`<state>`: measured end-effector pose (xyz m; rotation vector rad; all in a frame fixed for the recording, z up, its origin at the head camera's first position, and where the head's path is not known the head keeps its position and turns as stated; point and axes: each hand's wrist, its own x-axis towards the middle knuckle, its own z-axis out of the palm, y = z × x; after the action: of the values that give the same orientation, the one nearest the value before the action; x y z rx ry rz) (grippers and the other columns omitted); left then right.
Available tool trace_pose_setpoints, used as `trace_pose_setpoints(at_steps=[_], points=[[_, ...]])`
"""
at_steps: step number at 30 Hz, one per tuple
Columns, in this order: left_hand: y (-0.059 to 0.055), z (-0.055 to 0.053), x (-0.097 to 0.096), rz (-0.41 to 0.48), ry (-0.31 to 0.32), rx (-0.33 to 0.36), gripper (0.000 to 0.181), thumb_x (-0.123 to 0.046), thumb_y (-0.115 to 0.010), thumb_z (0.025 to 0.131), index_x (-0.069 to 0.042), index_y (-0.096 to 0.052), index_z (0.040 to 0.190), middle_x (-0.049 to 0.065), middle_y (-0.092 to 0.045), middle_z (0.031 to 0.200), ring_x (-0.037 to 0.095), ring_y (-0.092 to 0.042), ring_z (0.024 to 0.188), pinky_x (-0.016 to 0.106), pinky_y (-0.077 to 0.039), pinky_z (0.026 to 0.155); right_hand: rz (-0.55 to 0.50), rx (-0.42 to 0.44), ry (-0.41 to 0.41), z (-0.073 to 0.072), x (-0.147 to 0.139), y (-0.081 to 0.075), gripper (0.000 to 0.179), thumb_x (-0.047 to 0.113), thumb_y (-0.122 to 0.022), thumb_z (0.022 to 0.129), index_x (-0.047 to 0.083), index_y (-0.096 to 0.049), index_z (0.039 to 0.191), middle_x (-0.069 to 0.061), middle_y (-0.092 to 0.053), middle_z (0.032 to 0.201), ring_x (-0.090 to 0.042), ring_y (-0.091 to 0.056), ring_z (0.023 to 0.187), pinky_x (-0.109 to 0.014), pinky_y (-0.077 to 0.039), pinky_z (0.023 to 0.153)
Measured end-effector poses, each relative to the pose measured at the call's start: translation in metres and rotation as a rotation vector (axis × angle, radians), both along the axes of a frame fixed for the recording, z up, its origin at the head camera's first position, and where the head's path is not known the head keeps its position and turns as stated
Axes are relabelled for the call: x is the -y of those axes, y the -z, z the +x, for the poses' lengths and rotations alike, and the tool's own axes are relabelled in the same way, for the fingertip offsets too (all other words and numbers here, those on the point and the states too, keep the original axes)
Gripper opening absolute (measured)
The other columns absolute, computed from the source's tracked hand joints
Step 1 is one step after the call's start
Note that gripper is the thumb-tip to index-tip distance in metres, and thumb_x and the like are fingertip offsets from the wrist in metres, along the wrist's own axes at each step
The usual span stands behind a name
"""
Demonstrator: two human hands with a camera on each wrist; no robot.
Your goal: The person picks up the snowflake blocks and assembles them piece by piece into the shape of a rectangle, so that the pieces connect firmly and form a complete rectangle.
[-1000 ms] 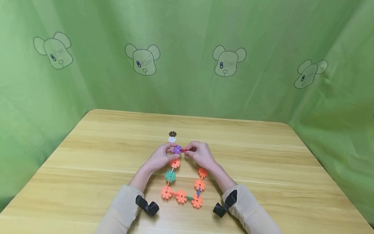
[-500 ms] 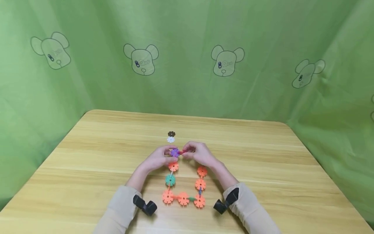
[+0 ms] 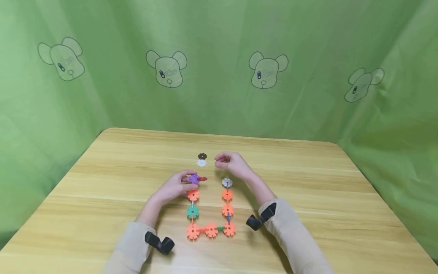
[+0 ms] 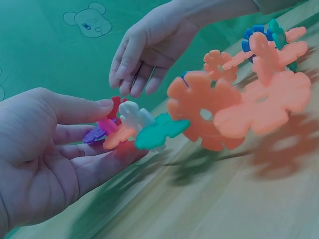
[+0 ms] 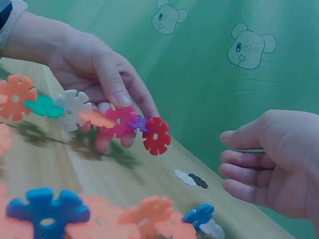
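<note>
Slotted plastic snowflake discs are joined edge to edge in a U-shaped chain, with orange discs (image 3: 211, 230) along its near side. My left hand (image 3: 174, 187) pinches the left arm's far end around a pink disc (image 5: 119, 122) beside a purple disc (image 3: 194, 179). A red disc (image 5: 157, 136) stands at that tip. The right arm of the chain ends in a whitish disc (image 3: 227, 183). My right hand (image 3: 235, 165) hovers beyond that end, fingers loosely bent with nothing between them. Left of it lie a loose white disc (image 3: 201, 163) and a dark brown disc (image 3: 202, 156).
A wood-grain table (image 3: 308, 182) bears everything, its far edge running along a green curtain (image 3: 219, 106) printed with bear heads. Black wrist cameras (image 3: 160, 242) are strapped on both sleeves.
My right hand has let go of the red disc and moved away toward the far side. My left hand, still holding the chain, has shifted left. The whitish end disc has come into view.
</note>
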<state>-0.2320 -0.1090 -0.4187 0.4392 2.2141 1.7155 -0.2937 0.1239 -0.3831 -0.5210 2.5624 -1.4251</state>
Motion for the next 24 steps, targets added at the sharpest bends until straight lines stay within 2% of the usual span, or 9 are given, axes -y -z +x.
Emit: trace_pose_setpoints(at_steps=[5,12,18,24], points=[[-0.001,0.0,0.003,0.006,-0.014,0.035,0.058,-0.012,-0.062,0.087,0.006,-0.037,0.136,0.017,-0.059,0.102,0.019,-0.061,0.078,0.034,-0.054,0.07,0.016,0.019,0.034,-0.014,0.015,0.002,0.034,0.012,-0.065,0.085,-0.002,-0.057,0.115,-0.012,-0.061,0.1,-0.024,-0.057,0.092,-0.033,-0.05,0.081],[0.0,-0.002,0.003,0.013,-0.018,0.066,0.057,-0.01,-0.062,0.087,0.008,-0.037,0.135,0.016,-0.059,0.098,0.016,-0.058,0.073,0.031,-0.053,0.066,0.027,0.071,0.049,-0.031,0.031,0.018,0.035,0.01,-0.067,0.083,-0.004,-0.057,0.113,-0.013,-0.06,0.096,-0.022,-0.058,0.081,-0.032,-0.053,0.071],[0.002,-0.004,0.003,0.019,-0.014,0.067,0.058,-0.01,-0.062,0.087,0.009,-0.036,0.135,0.015,-0.059,0.095,0.016,-0.058,0.072,0.031,-0.053,0.064,0.134,0.025,0.084,-0.038,0.039,0.027,0.034,0.015,-0.07,0.081,-0.002,-0.06,0.108,-0.01,-0.059,0.091,-0.018,-0.056,0.076,-0.026,-0.05,0.068],[0.002,-0.005,0.006,0.015,-0.03,0.073,0.057,-0.01,-0.062,0.087,0.009,-0.036,0.134,0.017,-0.06,0.098,0.016,-0.059,0.074,0.03,-0.053,0.065,0.25,-0.064,0.089,-0.042,0.048,0.032,0.033,0.021,-0.073,0.079,-0.002,-0.063,0.1,-0.009,-0.061,0.086,-0.019,-0.055,0.079,-0.03,-0.047,0.075]])
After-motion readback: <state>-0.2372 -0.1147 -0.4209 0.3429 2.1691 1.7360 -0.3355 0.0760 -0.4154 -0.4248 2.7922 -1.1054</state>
